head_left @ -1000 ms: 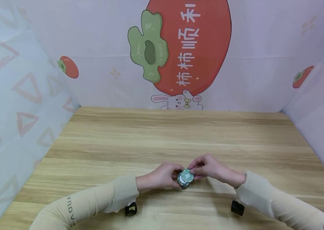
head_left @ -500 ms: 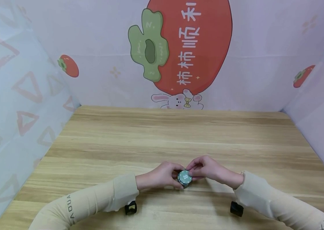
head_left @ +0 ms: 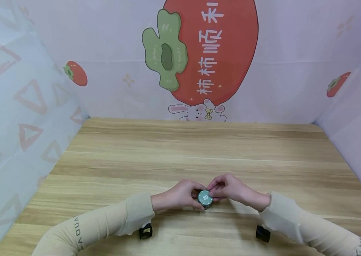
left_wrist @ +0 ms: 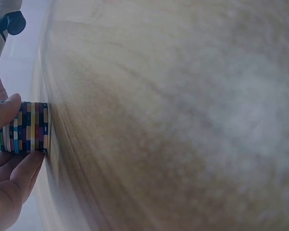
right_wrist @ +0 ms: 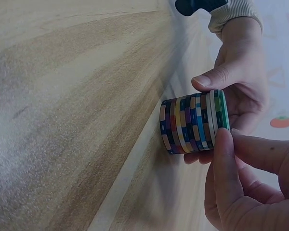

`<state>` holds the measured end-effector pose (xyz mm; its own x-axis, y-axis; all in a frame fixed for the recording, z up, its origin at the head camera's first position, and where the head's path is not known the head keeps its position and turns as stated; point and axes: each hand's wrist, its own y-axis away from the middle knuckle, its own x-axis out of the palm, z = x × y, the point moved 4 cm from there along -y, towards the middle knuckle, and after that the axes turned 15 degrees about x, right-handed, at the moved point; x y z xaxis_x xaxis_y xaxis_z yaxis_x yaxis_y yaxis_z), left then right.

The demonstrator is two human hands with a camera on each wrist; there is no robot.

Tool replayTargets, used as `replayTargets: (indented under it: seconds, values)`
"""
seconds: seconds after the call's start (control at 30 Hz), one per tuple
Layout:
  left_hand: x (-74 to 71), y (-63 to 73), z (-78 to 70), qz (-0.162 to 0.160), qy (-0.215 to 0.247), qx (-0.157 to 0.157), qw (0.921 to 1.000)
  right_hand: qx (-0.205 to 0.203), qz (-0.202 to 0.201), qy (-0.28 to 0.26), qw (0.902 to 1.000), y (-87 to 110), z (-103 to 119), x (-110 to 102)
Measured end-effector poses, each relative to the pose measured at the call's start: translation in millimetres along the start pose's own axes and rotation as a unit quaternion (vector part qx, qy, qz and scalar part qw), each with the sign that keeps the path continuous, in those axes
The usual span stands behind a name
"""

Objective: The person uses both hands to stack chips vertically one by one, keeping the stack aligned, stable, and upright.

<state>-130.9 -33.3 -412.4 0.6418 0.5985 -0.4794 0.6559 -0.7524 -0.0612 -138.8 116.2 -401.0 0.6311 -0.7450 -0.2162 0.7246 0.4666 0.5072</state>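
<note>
A stack of poker chips (right_wrist: 188, 122) in mixed colours stands upright on the wooden table, topped by a green poker chip (head_left: 205, 197) marked 20. My left hand (head_left: 180, 195) holds the stack from the left, thumb on the near side and fingers on the far side. From the right, my right hand (head_left: 231, 188) pinches the edge of the green chip, which lies level and lined up with the stack. The right wrist view shows the fingertips (right_wrist: 224, 139) of that hand at the chip's rim. In the left wrist view the stack's colour-banded side (left_wrist: 29, 127) shows between the left thumb and fingers.
The wooden table (head_left: 199, 153) extends around both hands. Patterned cloth walls (head_left: 110, 89) rise behind it and at both sides. Black wrist cameras (head_left: 145, 231) sit under the sleeves.
The green chip has shifted slightly left and down, from overhanging the stack to lying square on top. My right hand moved a little left with it; my left hand stayed in place.
</note>
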Motion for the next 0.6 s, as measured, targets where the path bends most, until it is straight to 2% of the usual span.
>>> replayTargets:
  seconds: [0.37,0.53,0.6]
  values:
    - [0.4,0.1,-0.1,0.004,-0.009,0.015,0.9998,0.003,-0.014,0.001,0.9999,0.7,-1.5,-2.3]
    - [-2.0,2.3,2.4,0.013,-0.028,0.013,0.9994,0.001,-0.063,0.024,0.9977,-1.9,-5.1,-16.7]
    - [-6.3,3.9,4.4,0.020,-0.049,0.011,0.9986,-0.005,-0.099,0.047,0.9939,-3.4,-7.1,-26.8]
